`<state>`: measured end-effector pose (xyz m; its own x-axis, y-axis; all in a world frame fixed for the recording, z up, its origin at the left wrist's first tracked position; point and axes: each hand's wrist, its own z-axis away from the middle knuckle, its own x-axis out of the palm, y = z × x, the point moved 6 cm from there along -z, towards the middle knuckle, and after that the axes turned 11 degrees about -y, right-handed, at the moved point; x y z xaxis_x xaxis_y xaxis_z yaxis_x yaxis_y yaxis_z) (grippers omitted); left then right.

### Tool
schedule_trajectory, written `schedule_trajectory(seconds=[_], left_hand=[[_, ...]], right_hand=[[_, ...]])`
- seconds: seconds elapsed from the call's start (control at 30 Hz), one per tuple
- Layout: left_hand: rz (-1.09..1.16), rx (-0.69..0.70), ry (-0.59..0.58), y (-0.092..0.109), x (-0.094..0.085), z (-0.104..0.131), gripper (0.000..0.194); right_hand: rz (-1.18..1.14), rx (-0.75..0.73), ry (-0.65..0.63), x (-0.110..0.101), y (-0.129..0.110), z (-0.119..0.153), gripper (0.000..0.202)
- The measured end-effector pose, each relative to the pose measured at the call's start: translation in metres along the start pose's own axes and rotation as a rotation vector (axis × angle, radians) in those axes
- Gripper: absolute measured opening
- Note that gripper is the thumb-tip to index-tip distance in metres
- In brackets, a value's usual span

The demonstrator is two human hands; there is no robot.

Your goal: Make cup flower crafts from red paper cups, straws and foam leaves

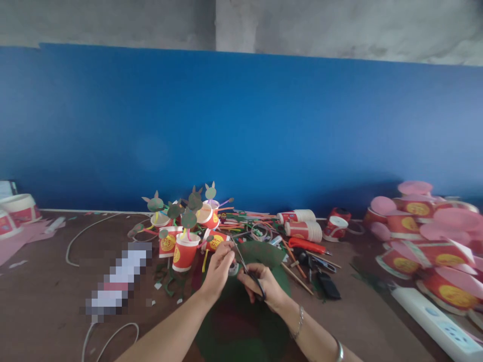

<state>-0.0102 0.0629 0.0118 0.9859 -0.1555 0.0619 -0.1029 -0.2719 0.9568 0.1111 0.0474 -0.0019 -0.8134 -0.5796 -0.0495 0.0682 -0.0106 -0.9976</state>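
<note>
In the middle of the head view, my right hand [263,285] is closed round the handles of a pair of dark-handled scissors [241,256]. The blades point up and to the left, their tips close to my left fingers. My left hand [219,271] is pinched beside the blades; what its fingertips hold is too small to make out. Behind the scissors lies a piece of dark green paper [266,253]. Under both wrists spreads a larger dark green sheet [241,327]. A small round whitish item [234,268] shows partly between my hands.
Red paper cups [185,254] with green animal-shaped cutouts stand left of centre. Stacked cups [304,231], a red-handled tool [307,245] and wooden sticks [298,279] lie right. Pink-trimmed cups [418,226] and a power strip [437,319] are far right; a blue panel [241,130] rises behind.
</note>
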Motion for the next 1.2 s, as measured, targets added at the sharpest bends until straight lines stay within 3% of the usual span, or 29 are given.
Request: schedule_trajectory(seconds=[0.43, 0.63, 1.2], left_hand=[[0.011, -0.022, -0.077, 0.006, 0.006, -0.001, 0.022], [0.046, -0.025, -0.069, 0.006, 0.005, -0.001, 0.014], [0.2, -0.107, -0.004, -0.012, 0.0, 0.0, 0.02]], right_hand=[[-0.038, 0.0, -0.061, 0.0, -0.003, 0.002, 0.037], [-0.079, 0.012, -0.071, -0.001, 0.0, 0.002, 0.036], [-0.101, 0.089, -0.118, -0.001, 0.006, 0.003, 0.03]])
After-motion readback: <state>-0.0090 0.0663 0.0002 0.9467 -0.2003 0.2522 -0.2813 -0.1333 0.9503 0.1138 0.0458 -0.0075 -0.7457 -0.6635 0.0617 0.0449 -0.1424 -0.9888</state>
